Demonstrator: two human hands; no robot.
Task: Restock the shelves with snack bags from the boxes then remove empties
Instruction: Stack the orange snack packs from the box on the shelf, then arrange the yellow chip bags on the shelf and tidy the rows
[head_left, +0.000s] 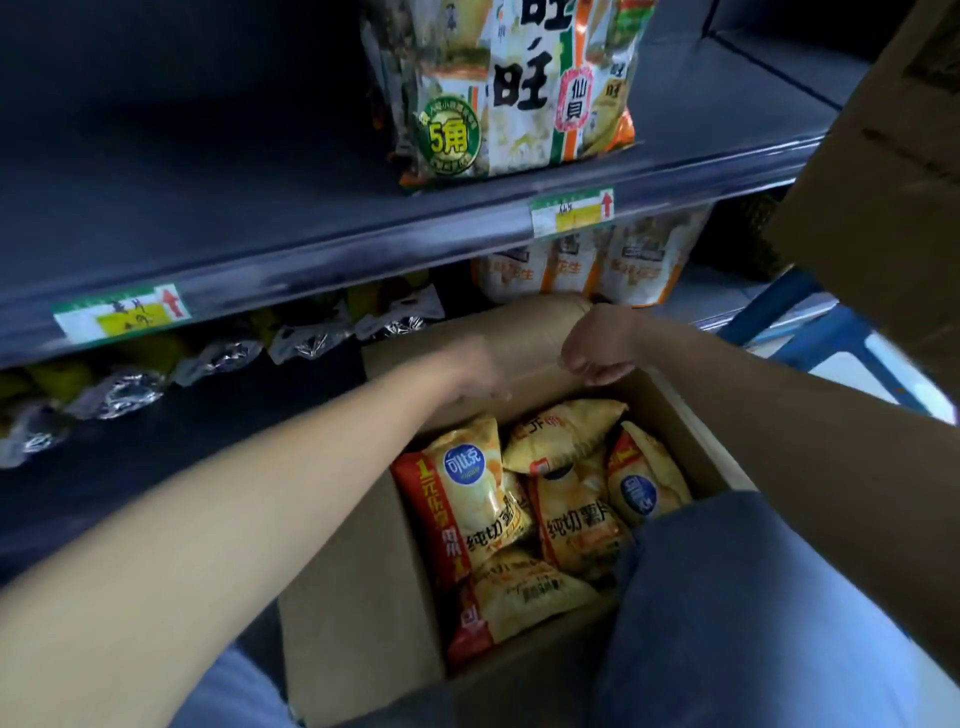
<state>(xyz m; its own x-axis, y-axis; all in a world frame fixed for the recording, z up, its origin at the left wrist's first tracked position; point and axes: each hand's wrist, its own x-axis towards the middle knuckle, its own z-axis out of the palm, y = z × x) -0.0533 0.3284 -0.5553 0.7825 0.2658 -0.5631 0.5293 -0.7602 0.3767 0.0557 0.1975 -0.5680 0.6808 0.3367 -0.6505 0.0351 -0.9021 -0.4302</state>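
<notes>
Holding: right grip (597, 353) curls its fingers over the far flap (524, 332) of the box (358, 597).
Left grip (475, 374): at the same flap, too blurred to tell open or closed.
Snack bags (519, 509): heaped inside the box, below the shelf (260, 244).
Risk: the flap may spring back over the bags if released.

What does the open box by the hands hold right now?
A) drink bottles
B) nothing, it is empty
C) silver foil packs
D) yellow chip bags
D: yellow chip bags lie piled inside the open cardboard box.
</notes>
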